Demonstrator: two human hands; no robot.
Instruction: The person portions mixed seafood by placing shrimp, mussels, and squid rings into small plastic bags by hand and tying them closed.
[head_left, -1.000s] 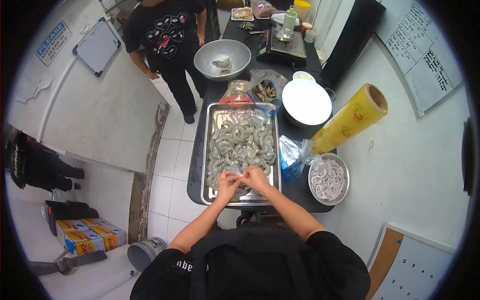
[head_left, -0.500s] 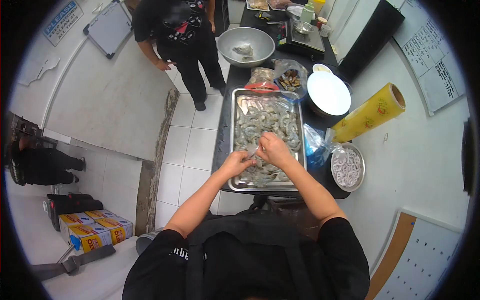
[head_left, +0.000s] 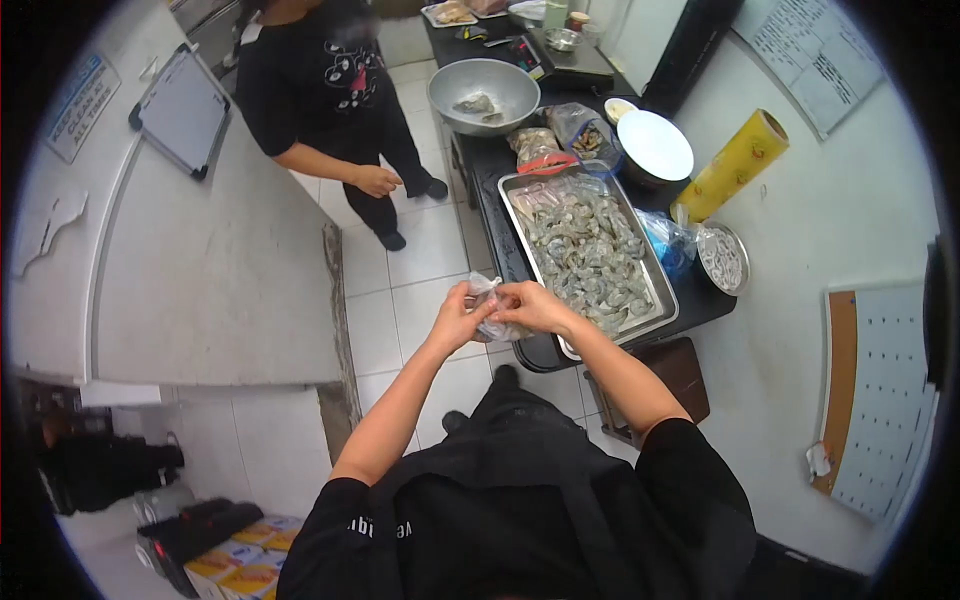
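Note:
Between my two hands is a small clear plastic bag [head_left: 487, 290], its top gathered and its lower part bulging under my fingers. What the bag contains is hard to make out. My left hand [head_left: 460, 318] is closed on the bag's left side. The fingers of my right hand [head_left: 533, 307] pinch it from the right, near the top. Both hands are over the floor, just left of the table's near corner. Right of them, a metal tray [head_left: 532, 243] holds a layer of grey shrimp [head_left: 598, 250], which look partly bagged.
On the black table [head_left: 492, 205] stand a metal bowl [head_left: 447, 108], bagged seafood [head_left: 592, 140], a white round lid [head_left: 655, 145], a yellow wrap roll [head_left: 735, 165] and a bowl of pale rings [head_left: 722, 258]. A stool [head_left: 680, 375] sits below. Another person [head_left: 330, 110] stands at the left.
My hands have moved off the tray with the plastic bag, out over the floor. The view has turned, so the tray lies farther right. The other person's arm has shifted forward.

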